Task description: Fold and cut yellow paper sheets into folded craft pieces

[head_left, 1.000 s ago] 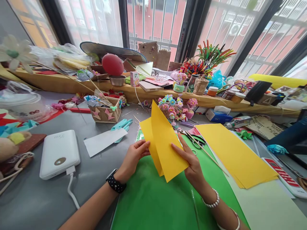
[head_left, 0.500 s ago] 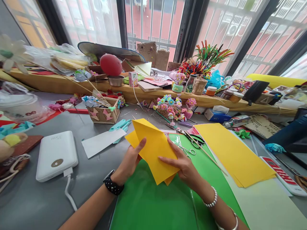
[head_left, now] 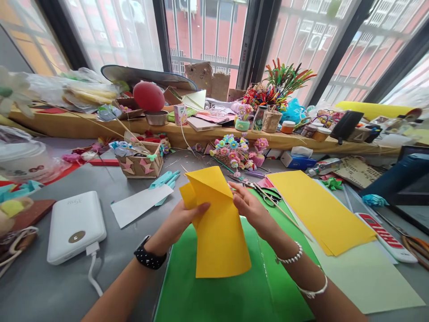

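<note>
A folded sheet of yellow paper (head_left: 221, 232) is held up above a green mat (head_left: 187, 290). Its top is creased into a slanting flap, and a smaller yellow piece juts out at the left. My left hand (head_left: 182, 221) grips the paper's left side, thumb across the front and fingers mostly behind. At the upper right corner, beside the flap's tip, my right hand (head_left: 253, 208) has its bent fingers closed on the edge. Behind it lie black-handled scissors (head_left: 271, 197) and a thin wooden stick (head_left: 288, 214).
More yellow sheets (head_left: 321, 214) lie to the right over a pale green sheet (head_left: 365, 281). On the left are a white power bank (head_left: 78, 228) with a cable and a white paper strip (head_left: 140, 206). A cardboard box (head_left: 139, 161) and crocheted flowers (head_left: 231, 150) stand farther back.
The yellow paper has turned more upright, its lower part now hanging down longer and wider. My right hand has moved from lying across its front up to the upper right corner.
</note>
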`<state>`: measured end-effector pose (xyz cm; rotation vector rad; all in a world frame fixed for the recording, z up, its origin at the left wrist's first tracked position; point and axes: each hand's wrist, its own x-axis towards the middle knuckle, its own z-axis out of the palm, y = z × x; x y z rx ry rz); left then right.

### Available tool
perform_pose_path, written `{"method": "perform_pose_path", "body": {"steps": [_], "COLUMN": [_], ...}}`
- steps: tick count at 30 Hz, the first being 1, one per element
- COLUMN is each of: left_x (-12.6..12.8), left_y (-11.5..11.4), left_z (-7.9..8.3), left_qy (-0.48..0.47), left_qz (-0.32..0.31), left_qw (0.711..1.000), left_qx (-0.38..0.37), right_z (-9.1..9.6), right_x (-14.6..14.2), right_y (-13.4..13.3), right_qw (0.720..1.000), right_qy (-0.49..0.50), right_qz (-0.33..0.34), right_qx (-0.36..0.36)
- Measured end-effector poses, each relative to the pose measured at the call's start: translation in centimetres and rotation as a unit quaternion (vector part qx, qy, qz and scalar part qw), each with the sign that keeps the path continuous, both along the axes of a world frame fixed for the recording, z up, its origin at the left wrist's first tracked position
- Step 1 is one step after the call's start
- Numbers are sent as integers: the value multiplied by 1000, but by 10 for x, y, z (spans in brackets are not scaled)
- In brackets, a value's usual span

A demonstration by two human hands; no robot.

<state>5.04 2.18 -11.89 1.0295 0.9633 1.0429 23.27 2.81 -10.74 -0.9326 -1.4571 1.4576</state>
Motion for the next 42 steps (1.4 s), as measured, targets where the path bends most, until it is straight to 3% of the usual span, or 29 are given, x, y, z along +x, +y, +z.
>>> {"method": "perform_pose_path", "body": {"steps": [3, 10, 15, 24, 32, 36, 42], "left_x": [2, 9, 27, 35, 42, 41, 40], "left_y": [-1, 7, 12, 3, -12, -15, -23], "left_z": [24, 88, 112, 113, 112, 112, 114], "left_qy": [38, 49, 8, -2, 6, 18, -11], "left_qz": [-33, -29, -18, 88, 136, 102, 46], "left_qw": [998, 986, 977, 948, 956, 965, 975], "left_qx": [38, 158, 212, 306, 259, 240, 218], "right_z": [23, 71, 89, 92, 91, 88, 97], "right_x": [-11, -9, 1, 15, 6, 4, -6], "right_y": [3, 9, 9, -8, -20, -26, -41], "right_qw": [998, 984, 970, 968, 978, 978, 967], "right_qy": [60, 144, 168, 158, 121, 83, 87], "right_qz": [17, -11, -69, -103, -65, -97, -207], "right_qx": [18, 102, 160, 164, 154, 162, 119]}}
